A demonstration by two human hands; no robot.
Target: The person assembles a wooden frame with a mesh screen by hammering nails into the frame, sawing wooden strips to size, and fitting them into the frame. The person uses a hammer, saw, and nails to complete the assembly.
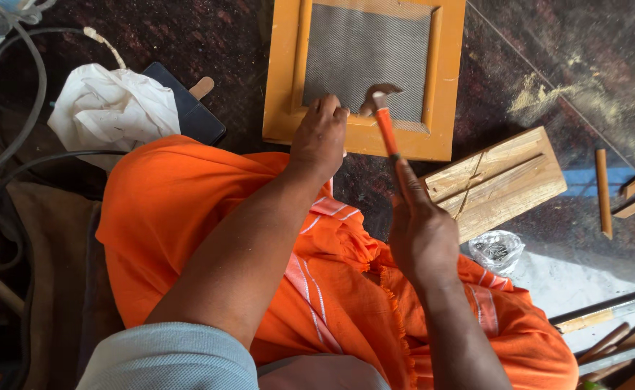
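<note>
Hammer, small, claw-headed, with orange handle (pixel 384 123): upper middle of the frame, head poised just above the lower rail of the frame below. Right hand (pixel 422 235) has its grip closed round the lower end of the handle, forefinger laid along it. Judged head-heavy, rigid, handle smooth; best held low on the handle.

Frame, rectangular, orange-painted wood with grey wire mesh panel (pixel 364 72): lies flat on the dark floor at top centre. Judged stiff at the rails, mesh springy and easily dented; take by the rails. Left hand (pixel 319 137) rests on the lower rail, fingertips pressed together as if pinching something small; what, cannot be told.

Bag, clear plastic, crumpled (pixel 496 250): lower right; contents not discernible.

Board, pale rough wood (pixel 498 180): right of centre.

Cloth, white, bunched (pixel 111 108): upper left.

Garment, orange (pixel 209 217): across the lap.
</note>
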